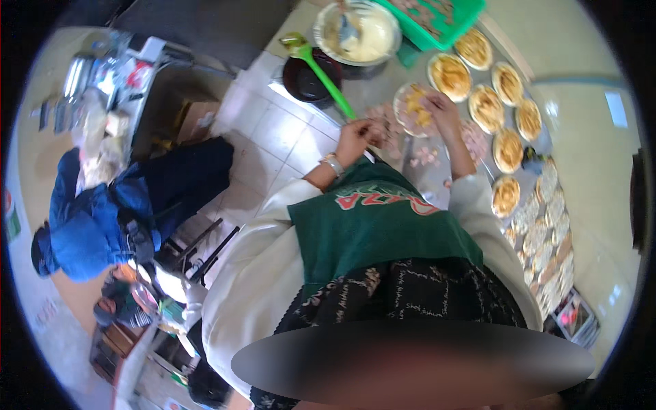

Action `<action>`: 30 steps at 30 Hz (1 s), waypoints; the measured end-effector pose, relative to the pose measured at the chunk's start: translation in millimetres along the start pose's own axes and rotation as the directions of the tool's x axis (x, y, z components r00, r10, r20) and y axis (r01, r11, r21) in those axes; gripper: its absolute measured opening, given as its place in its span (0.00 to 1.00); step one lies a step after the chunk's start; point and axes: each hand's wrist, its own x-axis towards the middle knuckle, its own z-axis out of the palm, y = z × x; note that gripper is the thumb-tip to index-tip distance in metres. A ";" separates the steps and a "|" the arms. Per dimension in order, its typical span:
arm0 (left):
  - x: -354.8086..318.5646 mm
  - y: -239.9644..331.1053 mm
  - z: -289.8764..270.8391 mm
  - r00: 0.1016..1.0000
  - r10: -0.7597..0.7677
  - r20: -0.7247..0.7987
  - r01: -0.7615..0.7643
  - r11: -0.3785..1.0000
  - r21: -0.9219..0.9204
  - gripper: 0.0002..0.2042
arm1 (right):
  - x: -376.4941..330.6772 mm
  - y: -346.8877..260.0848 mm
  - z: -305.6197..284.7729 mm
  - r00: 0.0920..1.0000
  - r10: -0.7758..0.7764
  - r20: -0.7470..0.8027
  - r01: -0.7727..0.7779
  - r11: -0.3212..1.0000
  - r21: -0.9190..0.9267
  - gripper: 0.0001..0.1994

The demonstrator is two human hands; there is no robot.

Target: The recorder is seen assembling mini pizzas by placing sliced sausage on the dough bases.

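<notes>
While the right hand [443, 109], half-closed, touches yellow topping [415, 104], left hand [355, 139] curled

The single view comes from the left fisheye camera on the wearer's head, looking steeply down over the close green apron [383, 239], with the left hand [357, 135] toward one o'clock and the right hand [441, 113] toward two. Its wide field curves straight edges and reaches out to a more distant person in blue [89, 229] at nine o'clock.
</notes>
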 end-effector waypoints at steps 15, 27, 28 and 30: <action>6.8 -2.5 15.6 0.998 -0.043 -0.036 0.045 0.996 0.071 0.09 | -16.8 -15.7 24.0 0.913 -0.400 0.084 0.322 0.577 -0.750 0.07; 41.2 -1.7 45.0 0.993 -0.120 -0.021 0.118 0.988 -0.102 0.07 | -11.5 -4.9 25.3 0.994 -0.101 0.051 0.107 0.986 -0.126 0.09; 41.9 -4.5 45.7 0.996 -0.084 -0.028 0.080 0.989 -0.122 0.07 | -3.1 -5.2 22.5 0.994 -0.099 0.052 0.105 0.986 -0.126 0.09; 40.9 -5.7 45.0 0.993 -0.118 -0.028 0.115 0.988 -0.108 0.08 | 10.6 -5.7 16.0 0.991 -0.127 0.035 0.131 0.915 -0.381 0.08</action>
